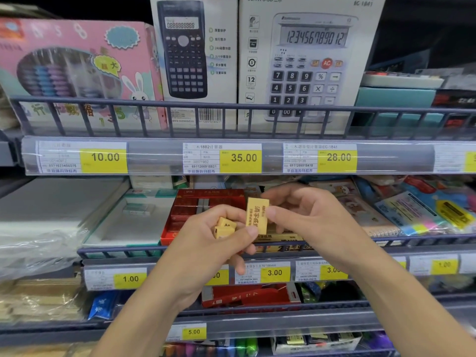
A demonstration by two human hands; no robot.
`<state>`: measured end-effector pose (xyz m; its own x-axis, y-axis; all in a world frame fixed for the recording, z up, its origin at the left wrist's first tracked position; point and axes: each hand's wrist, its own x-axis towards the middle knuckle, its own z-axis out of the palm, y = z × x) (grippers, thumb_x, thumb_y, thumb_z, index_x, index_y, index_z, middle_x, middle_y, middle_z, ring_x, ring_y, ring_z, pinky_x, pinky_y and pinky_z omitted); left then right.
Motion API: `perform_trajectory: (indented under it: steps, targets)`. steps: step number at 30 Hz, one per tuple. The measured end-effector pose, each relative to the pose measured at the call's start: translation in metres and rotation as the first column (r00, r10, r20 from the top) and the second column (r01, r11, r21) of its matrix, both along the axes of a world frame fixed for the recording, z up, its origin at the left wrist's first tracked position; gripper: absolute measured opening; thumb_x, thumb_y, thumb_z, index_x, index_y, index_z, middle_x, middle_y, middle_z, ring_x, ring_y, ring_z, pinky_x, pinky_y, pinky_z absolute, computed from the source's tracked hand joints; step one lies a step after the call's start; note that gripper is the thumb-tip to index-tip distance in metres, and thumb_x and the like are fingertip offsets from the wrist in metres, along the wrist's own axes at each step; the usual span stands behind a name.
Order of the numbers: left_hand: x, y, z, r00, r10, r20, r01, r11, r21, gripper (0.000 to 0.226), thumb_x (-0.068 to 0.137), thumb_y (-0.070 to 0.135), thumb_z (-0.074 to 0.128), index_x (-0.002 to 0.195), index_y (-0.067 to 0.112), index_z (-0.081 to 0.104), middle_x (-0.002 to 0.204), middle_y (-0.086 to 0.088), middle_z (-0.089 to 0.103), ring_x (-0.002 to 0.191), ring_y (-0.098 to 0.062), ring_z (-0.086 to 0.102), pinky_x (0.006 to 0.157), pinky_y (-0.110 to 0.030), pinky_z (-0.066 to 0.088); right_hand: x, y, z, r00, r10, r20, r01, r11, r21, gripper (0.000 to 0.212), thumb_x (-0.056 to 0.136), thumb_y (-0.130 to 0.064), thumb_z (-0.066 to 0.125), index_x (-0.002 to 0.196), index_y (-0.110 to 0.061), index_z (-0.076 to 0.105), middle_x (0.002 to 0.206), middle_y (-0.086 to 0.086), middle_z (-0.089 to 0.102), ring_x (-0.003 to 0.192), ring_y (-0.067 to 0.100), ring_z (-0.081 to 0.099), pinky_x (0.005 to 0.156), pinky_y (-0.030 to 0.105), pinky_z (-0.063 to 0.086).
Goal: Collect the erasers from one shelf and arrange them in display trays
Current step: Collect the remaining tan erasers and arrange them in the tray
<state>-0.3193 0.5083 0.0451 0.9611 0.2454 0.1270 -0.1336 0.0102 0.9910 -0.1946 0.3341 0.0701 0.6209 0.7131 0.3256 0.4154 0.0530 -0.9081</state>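
The left hand (206, 243) is curled round a small clutch of yellow erasers (224, 229), their ends poking out between thumb and fingers. The right hand (306, 215) pinches one more yellow eraser (257, 215) between thumb and fingertips, holding it upright with its printed face toward the camera, its lower edge touching the left thumb (the print is red but too small to read).

Both hands hover in front of the middle shelf, just above its wire rail (123, 251). Behind them sits a red display tray (180, 215), and just beside it, under the right hand, a yellow tray (280, 238) that is mostly hidden. On the shelf above stand a pink abacus box (77, 68), a dark scientific calculator box (190, 52) and a white desk calculator box (309, 60), with yellow price tags (240, 157) along the shelf edge.
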Motion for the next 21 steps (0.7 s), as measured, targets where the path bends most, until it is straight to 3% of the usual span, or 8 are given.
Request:
perform_trajectory:
  steps: [2,5,8,12,14,16,19,21]
  targets:
    - [0.001,-0.001,-0.001,1.0,0.005,0.005,-0.005,1.0,0.012,0.011,0.082,0.029,0.081,0.093,0.026,0.079,0.073,-0.004,0.071,0.05,-0.013,0.058,0.053,-0.02,0.05,-0.002,0.003,-0.003,0.999,-0.035,-0.011,0.035,0.999,0.014,0.014,0.093,-0.01,0.068,0.106,-0.015,0.072,0.094,0.004,0.076,0.076,0.012,0.067,0.073,0.035,0.056]
    - [0.003,0.0,-0.001,0.999,0.042,0.011,-0.042,0.999,0.019,0.021,0.078,0.043,0.078,0.097,0.035,0.078,0.064,-0.002,0.066,0.045,-0.015,0.049,0.05,-0.02,0.045,0.0,0.004,-0.002,0.997,-0.051,0.059,0.049,0.998,0.032,0.016,0.094,-0.009,0.066,0.105,-0.018,0.074,0.095,0.004,0.075,0.082,0.025,0.069,0.077,0.045,0.057]
    - [0.006,0.001,0.0,0.996,0.082,0.037,-0.082,0.997,-0.009,0.025,0.076,0.046,0.079,0.098,0.034,0.079,0.06,-0.002,0.061,0.044,-0.014,0.045,0.045,-0.021,0.041,-0.001,0.005,-0.004,0.989,0.008,0.148,-0.005,1.0,-0.02,0.019,0.095,-0.015,0.067,0.111,-0.023,0.074,0.098,0.002,0.074,0.09,0.025,0.07,0.078,0.04,0.059]
    - [0.009,0.001,-0.002,0.985,0.166,0.048,-0.163,0.985,-0.054,0.014,0.081,0.039,0.079,0.092,0.03,0.08,0.057,-0.002,0.057,0.042,-0.014,0.043,0.042,-0.021,0.038,-0.002,0.006,-0.011,0.979,-0.073,0.188,0.076,0.997,-0.01,0.03,0.085,-0.031,0.078,0.113,-0.032,0.069,0.102,-0.005,0.07,0.086,0.016,0.067,0.077,0.042,0.06]
    - [0.01,0.002,-0.003,0.979,0.202,0.038,-0.199,0.976,-0.085,0.008,0.088,0.033,0.078,0.09,0.026,0.08,0.057,-0.004,0.057,0.042,-0.015,0.042,0.041,-0.021,0.038,-0.004,0.004,-0.014,0.913,-0.11,0.394,0.162,0.981,-0.102,0.039,0.079,-0.047,0.076,0.116,-0.043,0.064,0.099,-0.01,0.065,0.086,0.014,0.063,0.077,0.037,0.057]
    - [0.012,0.003,-0.005,0.976,0.216,0.028,-0.212,0.972,-0.099,0.014,0.09,0.032,0.077,0.091,0.019,0.079,0.057,-0.005,0.056,0.042,-0.015,0.041,0.041,-0.021,0.037,-0.006,0.004,-0.016,0.796,-0.139,0.589,0.251,0.961,-0.113,0.039,0.082,-0.047,0.072,0.12,-0.045,0.061,0.098,-0.016,0.06,0.091,0.009,0.059,0.078,0.022,0.049]
    - [0.012,0.002,-0.005,0.975,0.221,0.025,-0.217,0.97,-0.105,0.024,0.09,0.032,0.076,0.1,0.011,0.074,0.056,-0.002,0.056,0.042,-0.012,0.039,0.04,-0.019,0.036,-0.004,0.007,-0.013,0.733,-0.193,0.652,0.289,0.956,-0.042,0.036,0.087,-0.033,0.073,0.122,-0.035,0.067,0.095,-0.017,0.066,0.091,0.005,0.058,0.076,0.012,0.043]
    - [0.012,0.004,-0.006,0.971,0.237,0.029,-0.233,0.967,-0.103,0.025,0.091,0.032,0.075,0.1,0.01,0.072,0.054,0.004,0.055,0.041,-0.006,0.039,0.041,-0.017,0.035,0.005,0.005,-0.008,0.768,-0.225,0.599,0.32,0.946,-0.054,0.032,0.089,-0.03,0.071,0.121,-0.033,0.07,0.082,-0.022,0.07,0.076,0.001,0.062,0.064,0.012,0.045]
